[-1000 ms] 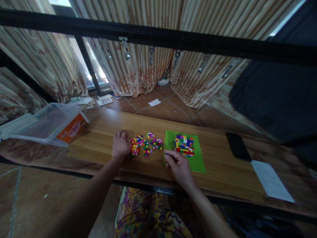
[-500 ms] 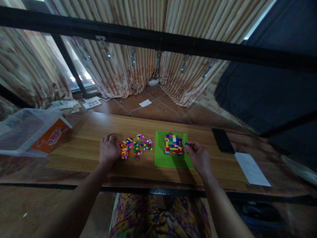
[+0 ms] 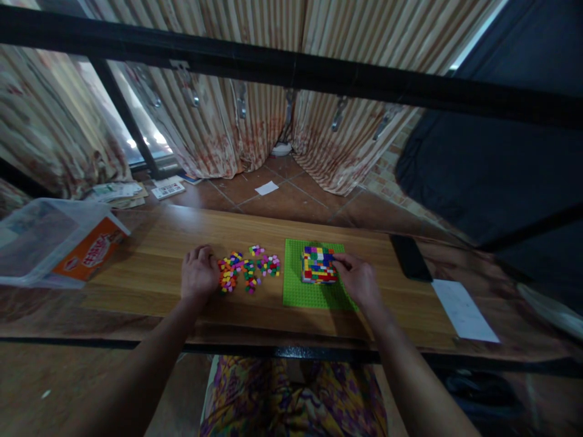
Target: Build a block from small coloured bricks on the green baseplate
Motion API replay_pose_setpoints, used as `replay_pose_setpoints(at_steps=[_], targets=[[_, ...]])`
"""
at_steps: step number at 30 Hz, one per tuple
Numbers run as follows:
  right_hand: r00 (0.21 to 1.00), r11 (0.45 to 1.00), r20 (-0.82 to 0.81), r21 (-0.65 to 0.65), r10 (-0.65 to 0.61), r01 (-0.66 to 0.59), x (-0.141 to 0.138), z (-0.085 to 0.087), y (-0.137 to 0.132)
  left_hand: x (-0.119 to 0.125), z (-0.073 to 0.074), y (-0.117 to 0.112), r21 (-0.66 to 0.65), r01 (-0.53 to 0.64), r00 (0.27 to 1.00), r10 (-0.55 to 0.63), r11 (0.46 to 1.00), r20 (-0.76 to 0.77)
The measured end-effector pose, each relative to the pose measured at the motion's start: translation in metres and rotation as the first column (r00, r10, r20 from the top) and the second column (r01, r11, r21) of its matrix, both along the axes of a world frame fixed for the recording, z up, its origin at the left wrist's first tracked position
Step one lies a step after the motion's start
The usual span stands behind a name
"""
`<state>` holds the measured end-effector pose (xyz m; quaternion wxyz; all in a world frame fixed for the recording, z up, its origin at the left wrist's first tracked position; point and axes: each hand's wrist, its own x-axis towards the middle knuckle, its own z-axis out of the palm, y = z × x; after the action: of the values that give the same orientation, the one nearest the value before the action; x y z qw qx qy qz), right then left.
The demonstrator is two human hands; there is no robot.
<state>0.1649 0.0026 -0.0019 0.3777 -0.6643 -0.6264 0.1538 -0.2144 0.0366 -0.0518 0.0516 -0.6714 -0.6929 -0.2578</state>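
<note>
A small block structure [image 3: 320, 276] of many-coloured toy bricks stands on a green studded baseplate [image 3: 296, 297]. At its upper right side, my right hand [image 3: 359, 282] pinches a small blue brick, its fingertips up against the top of the wall. The fingers mostly cover that brick. On the left, my left hand [image 3: 199, 276] rests on the table beside a loose pile of coloured bricks [image 3: 230, 270]. Its fingers are curled down, and whatever lies under them is hidden.
A clear plastic bin [image 3: 40, 243] with an orange label stands at the table's left end. To the right lie a black phone [image 3: 411, 258] and a white sheet of paper [image 3: 464, 309]. A dark metal bar [image 3: 273, 67] crosses the view above the wooden table [image 3: 150, 267].
My right hand has moved a little left with the blue brick, from beside the block structure to its upper right edge. My left hand has hardly moved.
</note>
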Motion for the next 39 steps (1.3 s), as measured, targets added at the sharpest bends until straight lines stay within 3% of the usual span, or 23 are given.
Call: replay_pose_setpoints(at_steps=[16,25,33,39], targets=[[0.939,0.995,-0.333,-0.067,-0.086,0.068,0.006,-0.021,0.002,0.001,0.002,0.000,-0.006,0.020,0.999,-0.019,1.000,0.042],[0.962,0.995,-0.254,-0.044,-0.096,0.088,0.005,-0.016,-0.002,0.001,0.001,0.000,0.001,-0.002,1.000,0.002,1.000,0.023],[0.920,0.994,-0.376,-0.035,-0.111,0.105,0.009,-0.013,-0.009,0.001,0.002,-0.001,-0.007,0.006,1.000,-0.006,1.000,0.024],[0.967,0.996,-0.240,0.010,-0.086,0.091,0.007,-0.011,-0.007,0.001,0.000,0.000,-0.003,0.003,0.999,-0.002,1.000,0.033]])
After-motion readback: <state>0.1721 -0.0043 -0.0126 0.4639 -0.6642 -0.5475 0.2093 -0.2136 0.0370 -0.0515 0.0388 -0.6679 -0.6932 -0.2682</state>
